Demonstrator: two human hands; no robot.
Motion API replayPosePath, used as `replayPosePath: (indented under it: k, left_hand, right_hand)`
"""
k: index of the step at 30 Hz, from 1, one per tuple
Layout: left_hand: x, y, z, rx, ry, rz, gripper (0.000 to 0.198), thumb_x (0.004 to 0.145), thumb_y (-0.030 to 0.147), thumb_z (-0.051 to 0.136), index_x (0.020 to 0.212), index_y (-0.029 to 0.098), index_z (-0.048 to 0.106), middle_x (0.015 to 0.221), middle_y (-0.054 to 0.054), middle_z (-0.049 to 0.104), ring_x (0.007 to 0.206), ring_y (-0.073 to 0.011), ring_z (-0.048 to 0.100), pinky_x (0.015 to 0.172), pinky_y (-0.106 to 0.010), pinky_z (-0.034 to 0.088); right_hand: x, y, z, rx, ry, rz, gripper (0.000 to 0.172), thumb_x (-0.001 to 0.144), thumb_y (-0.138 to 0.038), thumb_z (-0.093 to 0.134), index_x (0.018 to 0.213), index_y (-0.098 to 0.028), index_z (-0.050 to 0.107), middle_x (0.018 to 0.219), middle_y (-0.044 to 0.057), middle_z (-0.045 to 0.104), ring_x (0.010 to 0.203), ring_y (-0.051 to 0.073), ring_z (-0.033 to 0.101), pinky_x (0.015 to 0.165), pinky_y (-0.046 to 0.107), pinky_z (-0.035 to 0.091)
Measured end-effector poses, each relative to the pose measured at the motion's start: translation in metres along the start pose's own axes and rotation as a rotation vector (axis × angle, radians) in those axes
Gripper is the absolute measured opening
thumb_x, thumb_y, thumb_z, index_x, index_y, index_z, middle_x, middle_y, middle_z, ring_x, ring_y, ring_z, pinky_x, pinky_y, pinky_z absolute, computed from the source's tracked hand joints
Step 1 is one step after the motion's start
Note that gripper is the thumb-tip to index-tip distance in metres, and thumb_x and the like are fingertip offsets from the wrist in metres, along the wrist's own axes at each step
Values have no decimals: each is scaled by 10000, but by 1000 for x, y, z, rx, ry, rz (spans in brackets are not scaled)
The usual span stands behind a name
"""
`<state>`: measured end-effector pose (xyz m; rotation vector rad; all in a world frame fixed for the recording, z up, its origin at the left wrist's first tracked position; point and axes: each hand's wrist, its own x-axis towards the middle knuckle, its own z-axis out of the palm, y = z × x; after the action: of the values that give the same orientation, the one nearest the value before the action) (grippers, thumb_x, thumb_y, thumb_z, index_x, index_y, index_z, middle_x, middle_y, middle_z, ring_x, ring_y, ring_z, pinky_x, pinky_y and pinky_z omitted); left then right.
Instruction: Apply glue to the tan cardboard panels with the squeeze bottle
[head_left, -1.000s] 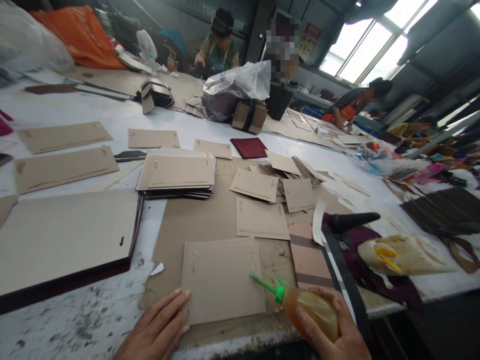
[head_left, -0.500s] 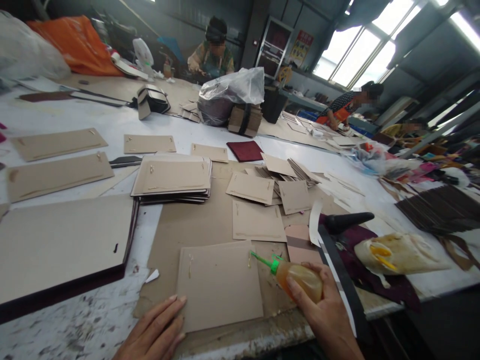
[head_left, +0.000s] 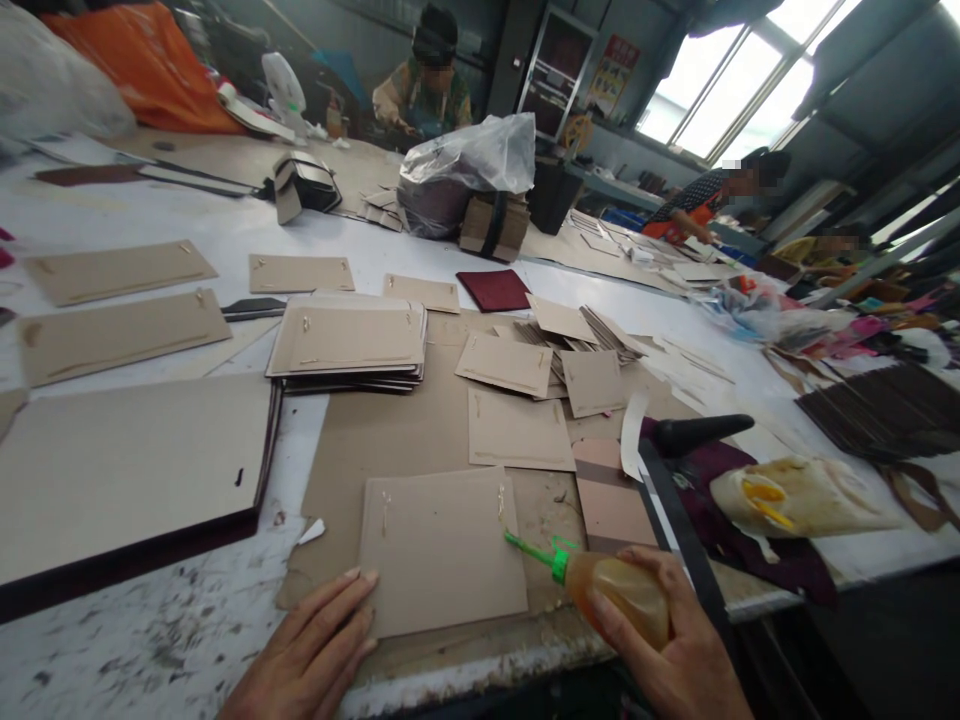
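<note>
Head view: right hand (head_left: 679, 630) is drawing its gripped bottle (head_left: 626, 598) nearer, likely streaking the panel (head_left: 444, 560) further, left hand (head_left: 311, 635) lying open.

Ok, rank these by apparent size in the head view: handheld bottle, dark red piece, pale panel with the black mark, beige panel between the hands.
1. Pale panel, running out of frame
2. Beige panel
3. Handheld bottle, partly covered
4. Dark red piece, farther from the camera

The bottle (head_left: 626, 590) is translucent amber with a bright green nozzle (head_left: 551, 559), the panel (head_left: 446, 560) beige streaked with pale yellow, the white desk (head_left: 150, 620) mottled dark grey, the pinkish-tan piece (head_left: 613, 508) brown-banded, and the flat square (head_left: 493, 290) deep maroon.
</note>
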<state>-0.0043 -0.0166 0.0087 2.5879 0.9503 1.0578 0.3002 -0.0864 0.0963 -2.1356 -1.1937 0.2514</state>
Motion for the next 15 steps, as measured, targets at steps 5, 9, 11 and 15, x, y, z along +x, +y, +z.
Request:
replayPosePath:
  k: [5,9,11,15]
  left_hand:
    - [-2,1,-1,-13,-10,6,240,901,130,451,1090,139,598,1216,-86,590,1227,-175,459,989,-248,450]
    - [-6,-4,0,-3,-44,15,257,879,106,476,1103,145,595,1258,-84,564,1243,-184,444,991,-255,454]
    - [-6,-7,0,18,-39,45,249,868,117,496,1092,144,602,1251,-82,570,1233,-183,456,990,-252,455]
    - [-2,0,3,33,-11,16,231,865,98,496,1062,136,610,1221,-88,584,1213,-186,475,983,-270,466]
  right_hand:
    - [-2,-11,7,64,-5,120,434,628,-567,638,906,-244,559,894,7,591,804,210,572,763,331,463]
    - [0,-20,17,590,-24,447,493,658,-560,654,998,-236,505,929,25,595,797,222,601,666,346,512]
    - [3,-23,18,873,-63,541,456,686,-525,653,1003,-236,500,945,35,597,782,226,614,611,350,532]
    - [3,-33,10,910,-46,535,475,631,-490,717,981,-247,508,951,27,597,731,213,612,564,344,541]
